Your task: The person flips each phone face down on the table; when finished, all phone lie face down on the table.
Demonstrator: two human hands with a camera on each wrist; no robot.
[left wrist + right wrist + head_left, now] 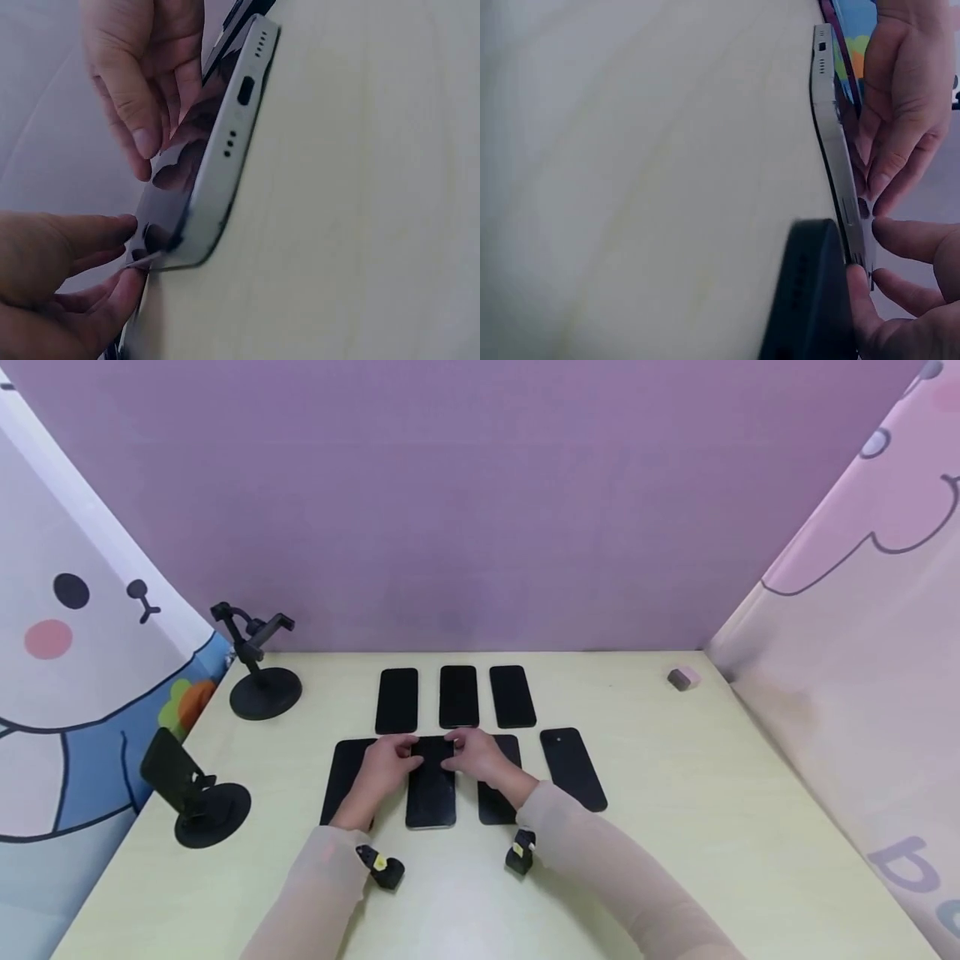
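In the head view a dark phone [431, 797] lies screen up between my hands. Its pale metal side [225, 157], with port and speaker holes, shows in the left wrist view. My left hand [382, 768] is at its top left corner; thumb and forefinger pinch what looks like a thin clear film [145, 259] over the screen. My right hand [483, 760] is at the top right corner, thumb and fingers at a translucent edge [871, 251] in the right wrist view. The fingers partly hide how the film meets the phone.
A phone [343, 785] lies beneath my left wrist, another [495, 802] beneath my right. Three phones [458, 696] form a back row; a face-down phone [573, 768] lies right. At left stand two black holders [266, 693] [212, 814]. A small block [684, 678] is back right.
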